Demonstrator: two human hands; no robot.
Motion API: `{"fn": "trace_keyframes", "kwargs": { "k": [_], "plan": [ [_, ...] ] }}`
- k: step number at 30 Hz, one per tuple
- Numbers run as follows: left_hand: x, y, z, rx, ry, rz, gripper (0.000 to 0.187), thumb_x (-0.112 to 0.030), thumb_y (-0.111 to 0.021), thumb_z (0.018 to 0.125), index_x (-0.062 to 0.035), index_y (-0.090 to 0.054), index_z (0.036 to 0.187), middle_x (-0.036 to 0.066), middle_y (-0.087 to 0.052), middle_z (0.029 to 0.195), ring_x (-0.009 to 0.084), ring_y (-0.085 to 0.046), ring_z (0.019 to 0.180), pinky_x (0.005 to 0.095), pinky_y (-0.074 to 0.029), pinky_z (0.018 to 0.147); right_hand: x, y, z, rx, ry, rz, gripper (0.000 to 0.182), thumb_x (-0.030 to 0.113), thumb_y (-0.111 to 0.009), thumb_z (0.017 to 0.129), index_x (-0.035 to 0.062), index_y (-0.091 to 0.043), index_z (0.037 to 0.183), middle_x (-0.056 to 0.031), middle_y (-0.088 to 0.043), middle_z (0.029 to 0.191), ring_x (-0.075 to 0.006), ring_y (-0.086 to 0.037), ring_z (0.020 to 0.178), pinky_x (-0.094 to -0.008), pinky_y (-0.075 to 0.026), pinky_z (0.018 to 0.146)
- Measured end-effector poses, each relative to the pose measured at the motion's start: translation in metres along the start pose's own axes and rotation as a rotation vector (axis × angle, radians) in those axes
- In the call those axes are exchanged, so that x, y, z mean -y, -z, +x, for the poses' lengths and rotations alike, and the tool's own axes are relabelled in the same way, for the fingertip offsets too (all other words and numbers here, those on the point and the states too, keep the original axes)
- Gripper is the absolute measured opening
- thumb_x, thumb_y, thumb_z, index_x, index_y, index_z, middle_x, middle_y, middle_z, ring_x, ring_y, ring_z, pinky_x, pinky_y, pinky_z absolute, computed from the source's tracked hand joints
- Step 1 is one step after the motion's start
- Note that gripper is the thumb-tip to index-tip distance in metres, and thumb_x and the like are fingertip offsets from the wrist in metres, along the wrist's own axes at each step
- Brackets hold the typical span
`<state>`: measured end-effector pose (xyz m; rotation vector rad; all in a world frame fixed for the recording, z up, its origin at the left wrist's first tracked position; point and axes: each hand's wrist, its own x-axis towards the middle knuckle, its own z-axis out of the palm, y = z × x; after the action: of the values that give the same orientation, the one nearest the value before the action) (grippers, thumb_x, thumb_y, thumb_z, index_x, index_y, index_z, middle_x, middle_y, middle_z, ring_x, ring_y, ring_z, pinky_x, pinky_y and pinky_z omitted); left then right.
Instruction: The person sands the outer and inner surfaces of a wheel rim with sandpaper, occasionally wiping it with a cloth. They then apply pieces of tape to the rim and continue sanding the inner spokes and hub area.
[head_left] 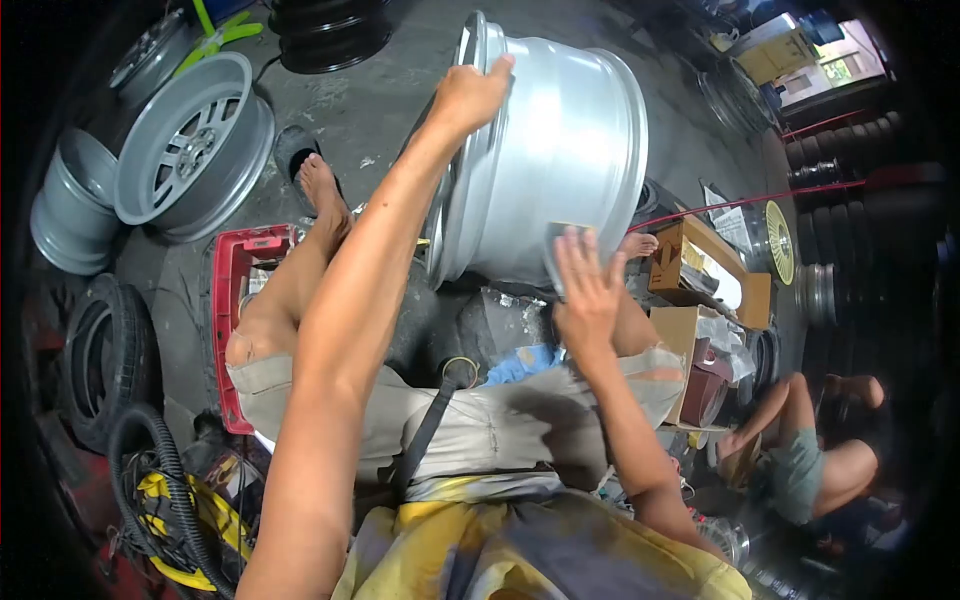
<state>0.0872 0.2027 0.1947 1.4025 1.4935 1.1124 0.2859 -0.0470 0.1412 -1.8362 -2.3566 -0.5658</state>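
Right of the red crate (224,330), the silver wheel rim (570,140) is grasped at its lip by the left hand (470,98) while the right hand (588,295), fingers outstretched, presses a grey pad (553,264) against its barrel (sanding, it seems), the next stroke calling for a steady left grip.

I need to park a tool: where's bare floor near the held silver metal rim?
Grey concrete floor lies bare between the silver spoked wheel and the held rim; another patch borders that rim's right side. Crowded: left, around the black rubber tyre, and right, around the open brown cardboard box.
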Motion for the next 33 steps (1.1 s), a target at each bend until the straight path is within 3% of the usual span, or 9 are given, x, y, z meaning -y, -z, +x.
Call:
{"fn": "trace_keyframes", "kwargs": {
  "k": [3, 7, 11, 16, 18, 23, 28, 31, 33],
  "plan": [
    [0.000, 0.002, -0.035, 0.063, -0.034, 0.065, 0.068, -0.057, -0.064, 0.086, 0.0102, -0.067, 0.076, 0.012, -0.061, 0.063, 0.0176, -0.060, 0.064, 0.0364, -0.049, 0.062, -0.026, 0.027, 0.043, -0.180, -0.065, 0.117, 0.050, 0.010, -0.056, 0.090, 0.0084, -0.052, 0.140, -0.0074, -0.044, 0.151, -0.0280, -0.035, 0.143, -0.0565, -0.019, 0.117],
    [0.007, 0.009, -0.085, 0.078, -0.076, -0.009, 0.062, -0.054, -0.066, 0.086, 0.0065, -0.066, 0.073, 0.008, -0.058, 0.059, 0.0141, -0.058, 0.062, 0.0337, -0.047, 0.059, -0.091, 0.014, 0.187, -0.285, 0.004, 0.034, 0.040, 0.027, -0.046, 0.099, 0.0014, -0.062, 0.126, -0.0176, -0.060, 0.131, -0.0341, -0.043, 0.136, -0.0568, -0.025, 0.114],
    [0.011, 0.012, -0.090, 0.058, -0.097, 0.028, 0.056, -0.050, -0.068, 0.087, 0.0049, -0.068, 0.075, 0.006, -0.059, 0.061, 0.0134, -0.057, 0.060, 0.0335, -0.047, 0.059, -0.154, -0.037, 0.328, 0.237, -0.231, 0.186, 0.059, 0.046, -0.039, 0.096, -0.0041, -0.064, 0.116, -0.0301, -0.062, 0.118, -0.0473, -0.055, 0.118, -0.0560, -0.039, 0.102],
    [0.004, 0.012, -0.039, 0.105, -0.026, 0.059, 0.067, -0.054, -0.070, 0.084, 0.0126, -0.069, 0.088, 0.013, -0.067, 0.069, 0.0185, -0.065, 0.068, 0.0350, -0.051, 0.065, -0.114, -0.008, 0.236, 0.000, -0.289, 0.040, 0.054, 0.040, -0.037, 0.100, -0.0026, -0.063, 0.119, -0.0279, -0.067, 0.109, -0.0488, -0.060, 0.109, -0.0576, -0.039, 0.101],
    [-0.002, 0.011, -0.016, 0.111, -0.040, 0.189, 0.076, -0.058, -0.068, 0.081, 0.0163, -0.068, 0.092, 0.019, -0.069, 0.077, 0.0232, -0.069, 0.079, 0.0363, -0.053, 0.074, -0.060, 0.003, 0.152, -0.351, -0.410, 0.256, 0.047, 0.034, -0.046, 0.100, 0.0048, -0.055, 0.135, -0.0279, -0.054, 0.134, -0.0515, -0.043, 0.128, -0.0588, -0.021, 0.114],
    [-0.005, 0.000, 0.011, 0.121, -0.018, 0.156, 0.075, -0.056, -0.058, 0.087, 0.0137, -0.064, 0.113, 0.031, -0.064, 0.116, 0.0416, -0.062, 0.114, 0.0439, -0.048, 0.097, 0.037, -0.033, -0.009, -0.370, -0.458, 0.514, 0.046, 0.025, -0.046, 0.101, 0.0128, -0.046, 0.146, -0.0070, -0.038, 0.154, -0.0483, -0.032, 0.139, -0.0583, -0.023, 0.114],
    [-0.004, 0.005, 0.006, 0.049, -0.050, 0.171, 0.074, -0.057, -0.057, 0.088, 0.0106, -0.064, 0.116, 0.029, -0.065, 0.117, 0.0425, -0.059, 0.118, 0.0445, -0.045, 0.101, 0.077, -0.101, -0.115, 0.249, -0.565, 0.271, 0.044, 0.023, -0.049, 0.100, 0.0053, -0.051, 0.140, -0.0181, -0.052, 0.141, -0.0430, -0.042, 0.135, -0.0541, -0.031, 0.111],
    [-0.008, 0.027, -0.016, -0.058, -0.207, 0.351, 0.063, -0.054, -0.058, 0.088, 0.0040, -0.067, 0.112, 0.030, -0.066, 0.108, 0.0429, -0.062, 0.110, 0.0453, -0.048, 0.094, 0.040, -0.100, -0.116, 0.260, -0.643, 0.655, 0.043, 0.032, -0.053, 0.098, 0.0039, -0.058, 0.130, -0.0292, -0.060, 0.123, -0.0445, -0.058, 0.113, -0.0472, -0.047, 0.096],
    [0.002, 0.035, -0.039, -0.189, -0.406, 0.239, 0.054, -0.046, -0.060, 0.090, 0.0046, -0.068, 0.104, 0.028, -0.068, 0.105, 0.0406, -0.064, 0.104, 0.0437, -0.050, 0.090, 0.012, -0.051, -0.095, 0.641, -0.728, 0.978, 0.045, 0.042, -0.057, 0.096, 0.0032, -0.062, 0.119, -0.0261, -0.067, 0.107, -0.0341, -0.065, 0.087, -0.0385, -0.054, 0.072]
  ]
}}
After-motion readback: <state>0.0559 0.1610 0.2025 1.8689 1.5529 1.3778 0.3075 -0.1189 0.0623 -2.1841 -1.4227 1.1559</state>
